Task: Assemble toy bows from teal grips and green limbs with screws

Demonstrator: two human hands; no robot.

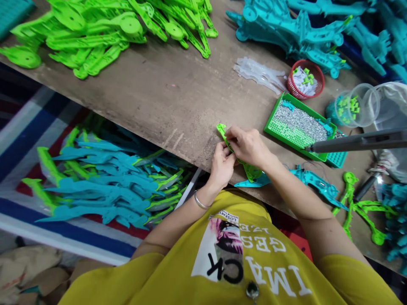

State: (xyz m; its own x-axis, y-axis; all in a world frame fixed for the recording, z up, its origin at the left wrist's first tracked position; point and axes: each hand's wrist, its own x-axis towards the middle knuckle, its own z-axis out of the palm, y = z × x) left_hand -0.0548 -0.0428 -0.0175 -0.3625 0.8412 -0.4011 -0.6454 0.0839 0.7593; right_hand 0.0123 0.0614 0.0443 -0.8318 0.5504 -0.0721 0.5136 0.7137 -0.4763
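A lime-green plastic part (221, 130) is held at the table's front edge, its narrow hooked end pointing up and away from me. My left hand (221, 166) grips it from the left side, fingers closed around it. From the right, my right hand (246, 144) pinches the same part, with fingertips close to those of my left hand. Beneath my right wrist lies a broader green piece (252, 173); whether it joins the held part is hidden. A teal piece (254, 182) lies beside it at the edge.
Green parts (95, 34) and teal parts (280, 29) are piled at the back. A green tray of screws (268, 127), a red basket (291, 87) and a dark tool (356, 142) are to the right. A striped bag (19, 212) holds assembled pieces lower left.
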